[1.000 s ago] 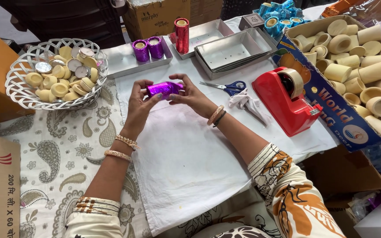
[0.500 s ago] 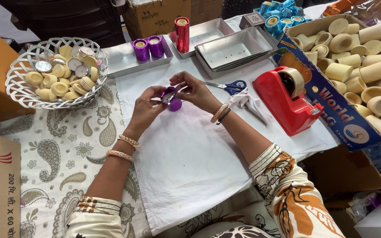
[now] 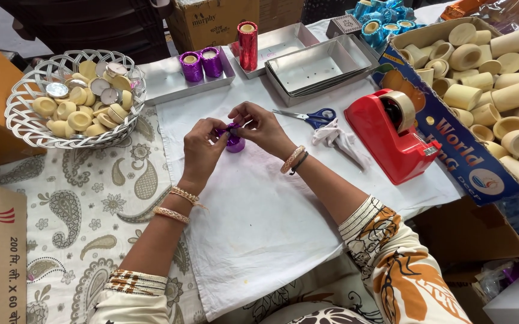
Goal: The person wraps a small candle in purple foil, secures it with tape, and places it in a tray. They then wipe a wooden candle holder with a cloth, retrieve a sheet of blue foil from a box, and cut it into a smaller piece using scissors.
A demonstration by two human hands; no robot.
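A small candle wrapped in shiny purple foil [image 3: 234, 141] stands upright on the white cloth [image 3: 271, 222]. My left hand [image 3: 202, 147] holds its left side and my right hand [image 3: 262, 127] pinches the foil at its top. Both hands hide most of the candle. Two finished purple-wrapped candles [image 3: 201, 63] sit on a steel tray [image 3: 163, 81] beyond my hands, and a tall red-wrapped candle [image 3: 247, 45] stands on another tray.
A white wire basket [image 3: 25, 123] of small wax cups is at the left. Blue-handled scissors [image 3: 307, 116] and a red tape dispenser [image 3: 391, 135] lie to the right. Stacked steel trays [image 3: 319, 66] sit behind. A cardboard box of bare wax candles [image 3: 493, 72] fills the right side.
The purple candle was held lying sideways above the cloth; it has been turned upright and lowered onto the cloth, with my fingers now working at its top.
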